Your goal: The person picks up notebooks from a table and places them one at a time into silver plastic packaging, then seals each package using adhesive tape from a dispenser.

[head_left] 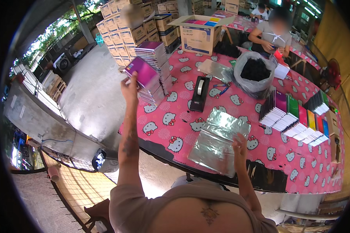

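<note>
My left hand (130,86) grips the near edge of a purple spiral notebook (143,73), thumb on its cover. The notebook sits tilted at the top of a front stack of notebooks (151,94); whether it has left the stack I cannot tell. Behind stands a taller stack of purple spiral notebooks (154,54). My right hand (240,146), fingers apart, is at the right edge of a pile of clear plastic bags (218,141) near the table's front edge. Whether its fingertips touch the plastic is unclear.
A black tape dispenser (199,95) and blue-handled pliers (224,89) lie mid-table. Beyond are a bag of black material (252,75) and an open carton (198,39). Rows of coloured notebooks (289,110) stand right. A co-worker (274,35) sits across the table.
</note>
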Demonstrator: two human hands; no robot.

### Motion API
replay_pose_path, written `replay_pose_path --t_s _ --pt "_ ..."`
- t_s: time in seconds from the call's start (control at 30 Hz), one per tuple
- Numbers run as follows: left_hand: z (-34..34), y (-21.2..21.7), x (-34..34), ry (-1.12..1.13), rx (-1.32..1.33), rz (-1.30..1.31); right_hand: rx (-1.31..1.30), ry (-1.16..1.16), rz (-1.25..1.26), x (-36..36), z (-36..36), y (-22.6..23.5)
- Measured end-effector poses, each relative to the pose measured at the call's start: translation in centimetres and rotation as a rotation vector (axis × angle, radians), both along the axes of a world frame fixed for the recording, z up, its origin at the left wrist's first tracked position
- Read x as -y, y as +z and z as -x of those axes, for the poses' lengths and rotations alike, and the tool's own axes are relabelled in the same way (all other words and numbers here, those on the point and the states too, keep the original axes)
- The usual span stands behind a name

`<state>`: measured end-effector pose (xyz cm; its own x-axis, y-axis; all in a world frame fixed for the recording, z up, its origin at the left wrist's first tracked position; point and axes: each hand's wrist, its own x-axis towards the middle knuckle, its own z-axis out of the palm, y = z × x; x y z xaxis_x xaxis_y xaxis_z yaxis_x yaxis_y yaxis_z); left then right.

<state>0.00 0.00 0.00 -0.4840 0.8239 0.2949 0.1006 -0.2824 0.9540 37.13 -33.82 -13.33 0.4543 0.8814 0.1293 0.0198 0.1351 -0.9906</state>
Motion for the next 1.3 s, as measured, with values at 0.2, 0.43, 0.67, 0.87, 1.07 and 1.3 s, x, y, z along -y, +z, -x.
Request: replay_pose_path --t_s 0.2,0.43,0.67,0.87,1.07,1.3 --pt "2.2 -0.6 -7.8 0.113 -0.129 0.313 0.031 -0.068 0.053 2.3 0.1 -2.8" --pt "5.7 -3.9 -8.2 0.535 -0.635 0.049 0.298 -0.293 0.141 7.2 -5.3 -3.4" --pt "-23.4 -6.2 10.1 -0.277 -0.772 -0.529 0.831 -0.748 0.195 11.5 -21.6 -1.0" --pt "-46.3 -5.4 28.0 -1.024 -0.721 -0.702 1.103 -0.970 0.372 17.1 -40.7 4.2" --pt "-70.2 -3.4 39.1 -1.129 -0.716 -1.023 1.319 -0.802 0.613 19.0 -57.6 6.1" --pt "-87.2 -5.8 37.9 -0.881 -1.151 -0.955 1.277 -0.959 0.123 25.5 -59.0 10.2"
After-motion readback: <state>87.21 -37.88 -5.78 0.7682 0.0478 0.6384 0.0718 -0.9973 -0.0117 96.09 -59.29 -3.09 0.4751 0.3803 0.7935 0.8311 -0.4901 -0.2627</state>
